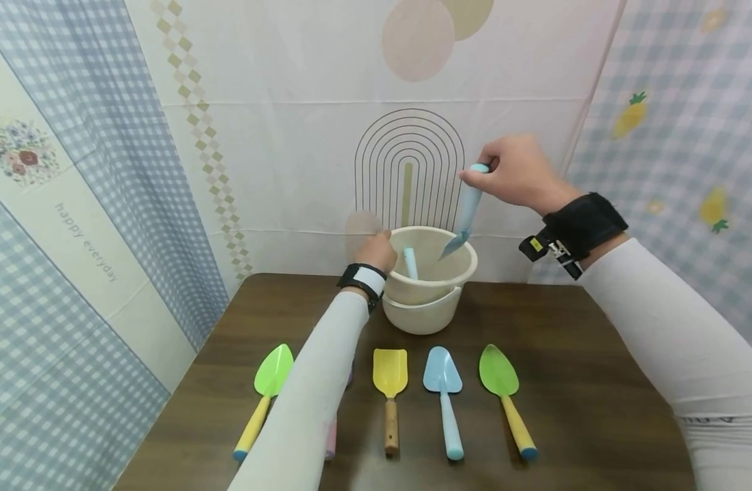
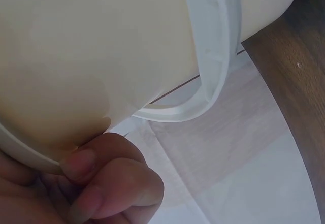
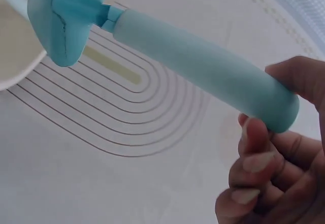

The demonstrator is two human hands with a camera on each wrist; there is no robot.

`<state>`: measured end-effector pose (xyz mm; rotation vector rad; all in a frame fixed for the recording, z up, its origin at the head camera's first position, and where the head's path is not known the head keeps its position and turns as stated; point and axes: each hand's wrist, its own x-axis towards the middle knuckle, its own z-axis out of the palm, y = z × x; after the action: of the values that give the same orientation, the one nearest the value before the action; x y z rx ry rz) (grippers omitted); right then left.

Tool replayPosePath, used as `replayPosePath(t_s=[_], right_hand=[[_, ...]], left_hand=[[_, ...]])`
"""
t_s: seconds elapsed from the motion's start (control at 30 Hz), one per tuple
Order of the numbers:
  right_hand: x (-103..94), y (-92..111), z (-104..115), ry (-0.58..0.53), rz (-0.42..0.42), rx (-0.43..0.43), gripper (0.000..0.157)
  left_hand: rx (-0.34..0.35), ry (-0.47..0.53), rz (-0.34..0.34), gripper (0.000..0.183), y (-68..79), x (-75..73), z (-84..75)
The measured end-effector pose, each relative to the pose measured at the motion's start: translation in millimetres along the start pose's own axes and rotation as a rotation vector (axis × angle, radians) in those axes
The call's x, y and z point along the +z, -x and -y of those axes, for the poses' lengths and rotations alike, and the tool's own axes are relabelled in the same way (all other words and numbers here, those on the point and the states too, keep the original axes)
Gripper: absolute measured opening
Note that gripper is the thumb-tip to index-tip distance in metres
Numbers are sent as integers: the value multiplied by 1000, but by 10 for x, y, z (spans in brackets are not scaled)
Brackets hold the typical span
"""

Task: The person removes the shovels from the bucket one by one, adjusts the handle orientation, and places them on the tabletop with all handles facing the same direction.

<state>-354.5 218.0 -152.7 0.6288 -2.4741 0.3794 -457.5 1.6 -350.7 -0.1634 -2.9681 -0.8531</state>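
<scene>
A cream bucket (image 1: 420, 317) stands at the back of the table, its pale handle (image 2: 218, 41) hanging down along the outside. My left hand (image 1: 376, 252) grips the bucket's rim on the left side; in the left wrist view the fingers curl over that edge. With thumb and fingertips, my right hand (image 1: 519, 170) pinches the end of a light blue trowel's handle (image 3: 198, 61). This trowel points downward, and its blade (image 1: 455, 243) overlaps the bucket's opening in the head view. Inside the bucket, another light blue handle (image 1: 410, 263) leans upward, its lower end hidden.
Several trowels lie in a row toward the front: a bright green one (image 1: 274, 372), a yellow one (image 1: 390, 372), a light blue one (image 1: 442, 372) and a darker green one (image 1: 498, 372). My left sleeve mostly covers a pink-handled tool (image 1: 331, 436). Patterned cloth (image 1: 290, 170) hangs behind the table.
</scene>
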Motion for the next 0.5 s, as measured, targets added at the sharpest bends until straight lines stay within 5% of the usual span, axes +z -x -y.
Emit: replayPosePath(t_s=[0.5], right_hand=[[-496,442,48,90,-196,62,42]], left_hand=[[2,35,14,58,-22,-18,13]])
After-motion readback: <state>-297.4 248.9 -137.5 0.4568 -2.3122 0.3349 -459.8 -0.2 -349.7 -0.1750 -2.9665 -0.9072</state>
